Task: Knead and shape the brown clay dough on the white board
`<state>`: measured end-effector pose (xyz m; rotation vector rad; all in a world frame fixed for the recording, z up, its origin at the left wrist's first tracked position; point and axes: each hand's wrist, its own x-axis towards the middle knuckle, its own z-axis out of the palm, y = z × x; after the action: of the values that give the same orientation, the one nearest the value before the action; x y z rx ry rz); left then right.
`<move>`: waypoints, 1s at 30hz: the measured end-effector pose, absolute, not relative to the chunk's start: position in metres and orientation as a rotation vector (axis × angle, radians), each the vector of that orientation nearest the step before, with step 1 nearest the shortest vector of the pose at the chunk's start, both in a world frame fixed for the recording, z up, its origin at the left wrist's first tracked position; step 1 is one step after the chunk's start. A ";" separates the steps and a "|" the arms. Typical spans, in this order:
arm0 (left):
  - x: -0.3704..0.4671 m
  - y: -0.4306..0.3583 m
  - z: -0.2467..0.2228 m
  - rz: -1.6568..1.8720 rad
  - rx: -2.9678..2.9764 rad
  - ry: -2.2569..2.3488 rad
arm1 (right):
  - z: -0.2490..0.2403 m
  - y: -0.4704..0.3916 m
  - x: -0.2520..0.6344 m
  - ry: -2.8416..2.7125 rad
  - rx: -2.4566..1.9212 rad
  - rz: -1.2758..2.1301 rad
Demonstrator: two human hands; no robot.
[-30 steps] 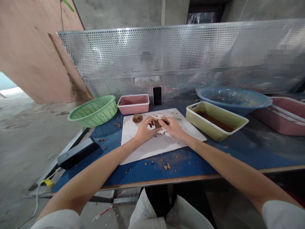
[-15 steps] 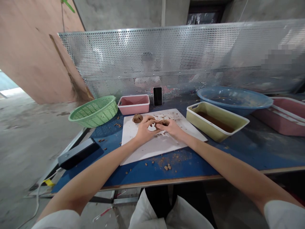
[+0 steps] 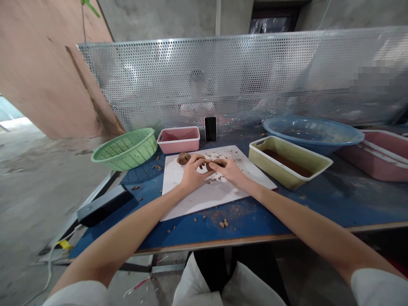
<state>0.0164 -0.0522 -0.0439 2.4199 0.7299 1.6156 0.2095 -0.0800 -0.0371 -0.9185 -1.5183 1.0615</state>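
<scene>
Over the white board (image 3: 188, 200), a small brown clay-like lump (image 3: 210, 167) is pinched between my two hands. My left hand (image 3: 192, 175) has its fingers curved round the far and left side of the lump, with a gap between thumb and fingers. My right hand (image 3: 232, 172) grips the lump's right side, its thumb pressed on the near face. Fingers partly cover the lump, so its full shape is hidden. A rounder, cracked brown lump (image 3: 183, 158) rests on the board just beyond my left hand. Brown crumbs lie scattered around both hands.
Behind the board stand a pink basin (image 3: 178, 145) and an upright phone (image 3: 211, 129). A green basket (image 3: 126, 151) and a dark box (image 3: 105, 206) are on the left. To the right are a yellow-green basin (image 3: 274, 172) of brown liquid, a blue tub (image 3: 314, 144) and pink basins (image 3: 376, 163).
My fingers shift slightly on the held lump, which both hands still grip. Everything else on the table stays in place.
</scene>
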 end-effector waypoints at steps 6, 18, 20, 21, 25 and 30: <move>0.015 -0.049 -0.045 1.618 2.361 0.763 | -0.039 -0.076 0.214 -1.524 -0.981 0.989; 0.006 -0.043 -0.043 1.434 2.465 0.809 | -0.038 -0.073 0.216 -1.594 -1.031 0.961; -0.006 -0.033 -0.041 1.271 2.610 0.833 | -0.037 -0.073 0.220 -1.620 -1.081 0.880; -0.014 -0.026 -0.041 1.230 2.644 0.912 | -0.037 -0.073 0.222 -1.655 -1.112 0.824; -0.046 0.004 -0.044 1.358 2.529 1.489 | -0.041 -0.072 0.229 -1.871 -1.188 0.631; -0.058 0.018 -0.050 1.111 2.550 1.820 | -0.046 -0.070 0.227 -2.080 -1.237 0.505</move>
<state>-0.0583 0.0175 -0.0495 2.5498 1.8199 1.1112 0.2270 -0.0697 -0.0461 -1.2374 -2.0797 0.5052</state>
